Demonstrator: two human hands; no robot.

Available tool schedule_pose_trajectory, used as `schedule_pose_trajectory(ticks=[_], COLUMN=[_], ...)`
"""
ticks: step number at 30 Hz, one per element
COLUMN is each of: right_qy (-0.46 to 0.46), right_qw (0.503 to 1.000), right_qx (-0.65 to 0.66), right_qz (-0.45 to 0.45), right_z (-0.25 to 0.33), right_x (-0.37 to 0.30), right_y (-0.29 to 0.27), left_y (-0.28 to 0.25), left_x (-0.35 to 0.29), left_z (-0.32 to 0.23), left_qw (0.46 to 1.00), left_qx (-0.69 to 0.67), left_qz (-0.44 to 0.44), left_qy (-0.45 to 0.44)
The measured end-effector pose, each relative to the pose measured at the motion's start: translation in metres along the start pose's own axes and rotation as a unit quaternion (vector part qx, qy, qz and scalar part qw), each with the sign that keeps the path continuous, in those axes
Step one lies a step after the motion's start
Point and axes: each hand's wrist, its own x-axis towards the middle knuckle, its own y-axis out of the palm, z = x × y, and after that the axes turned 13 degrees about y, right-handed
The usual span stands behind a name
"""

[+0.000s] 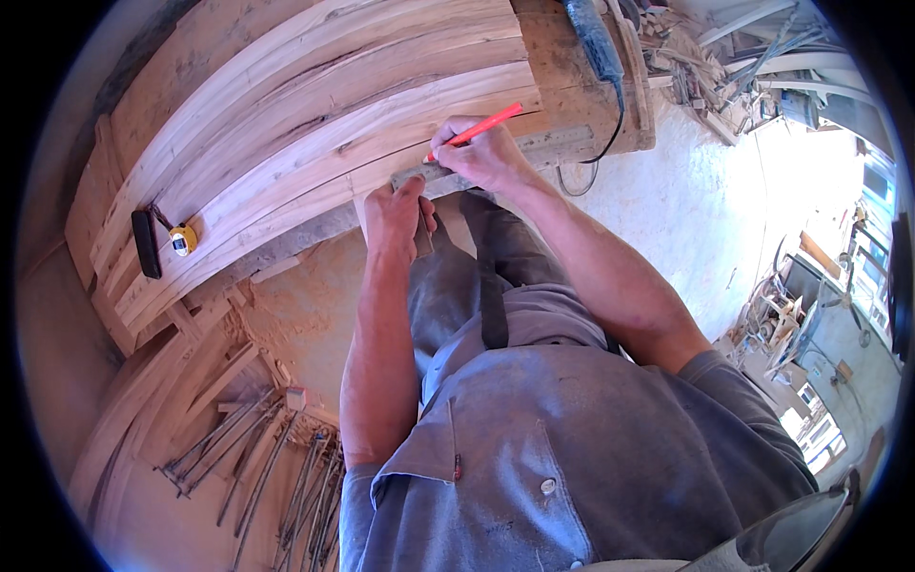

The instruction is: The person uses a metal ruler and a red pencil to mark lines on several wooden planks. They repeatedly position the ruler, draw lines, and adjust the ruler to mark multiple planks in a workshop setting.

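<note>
While its tip pointed down just beside a grey metal square (410, 177), the red pencil (494, 121) sat pinched between the thumb and fingers of the right hand (488, 160), its back end slanting up to the right. The left hand (389, 217), thumb on top, was closed around the square at the near edge of the pale boards (286, 157); whether the pencil touched wood could not be told. Those boards lay side by side across the worktop (572, 91), whose brown top showed at the right, near a blue power tool (595, 40) with a dark cable (620, 119). Towards the boards' left end, well apart from both hands, a yellow tape measure (183, 240) rested just beside a dark oblong object (146, 245). Beyond, shavings (295, 329) littered the floor (686, 191), metal bars (259, 467) were gathered at lower left, and wood offcuts (701, 91) were heaped at upper right.
</note>
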Motion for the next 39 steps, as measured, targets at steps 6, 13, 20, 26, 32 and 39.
schedule_pose_trajectory(ticks=[6,13,20,26,32,39], right_qy=[0.066,0.067,0.051,0.027,0.016,-0.001], right_qw=[0.983,0.981,0.994,0.998,0.999,1.0], right_qx=[0.173,0.172,0.098,0.052,0.028,0.006], right_qz=[-0.005,0.063,0.019,0.032,0.009,0.023], right_z=[0.003,0.006,-0.003,-0.007,0.0,-0.002], right_x=[-0.004,-0.004,-0.002,0.001,-0.002,0.0], right_y=[-0.002,-0.013,-0.002,-0.004,-0.004,-0.005], left_y=[0.001,0.001,0.0,0.001,0.0,0.0], left_x=[-0.002,-0.003,0.0,-0.001,0.002,0.001], left_z=[-0.004,-0.003,-0.002,-0.005,-0.002,-0.003], left_qw=[1.0,1.0,1.0,1.0,1.0,1.0], left_qx=[-0.006,0.004,0.011,0.011,0.004,0.002], left_qz=[0.006,-0.007,-0.001,-0.006,-0.006,-0.008], left_qy=[0.007,0.008,-0.001,-0.016,-0.011,-0.009])
